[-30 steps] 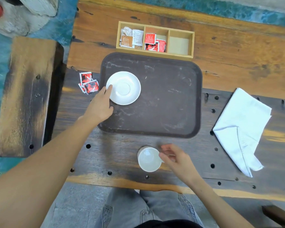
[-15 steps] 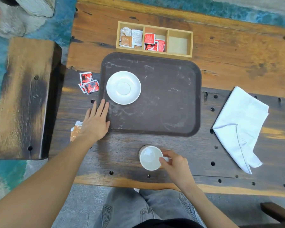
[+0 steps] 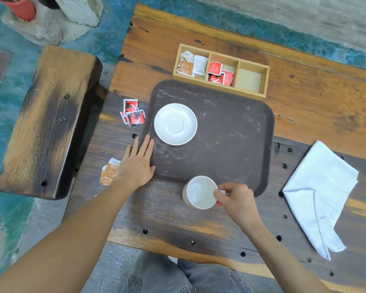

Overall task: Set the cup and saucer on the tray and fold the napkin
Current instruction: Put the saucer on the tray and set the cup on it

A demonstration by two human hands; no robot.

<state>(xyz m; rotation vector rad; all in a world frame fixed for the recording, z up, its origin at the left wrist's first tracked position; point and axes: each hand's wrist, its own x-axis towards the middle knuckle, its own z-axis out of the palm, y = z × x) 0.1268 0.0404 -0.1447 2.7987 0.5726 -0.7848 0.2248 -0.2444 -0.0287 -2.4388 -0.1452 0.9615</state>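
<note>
The right hand [image 3: 237, 199] hides the handle of the white ceramic cup [image 3: 201, 192], its grip pinching it over the near rim of the dark brown plastic tray [image 3: 230, 132]. The worn wooden counter [image 3: 304, 111] carries a three-compartment wooden box [image 3: 221, 70] holding sachets. The round white saucer [image 3: 175, 123] sits on the tray; the white cloth napkin [image 3: 319, 193] lies unfolded well right. The left hand [image 3: 136, 163] lies flat, grip released, on the tray's edge.

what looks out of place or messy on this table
Loose sachets lie outside the wooden box: red packets left of the tray, and a brown packet by the left hand.

saucer [image 3: 175, 123] on tray [image 3: 230, 132] (napkin [image 3: 319, 191] right)
</note>
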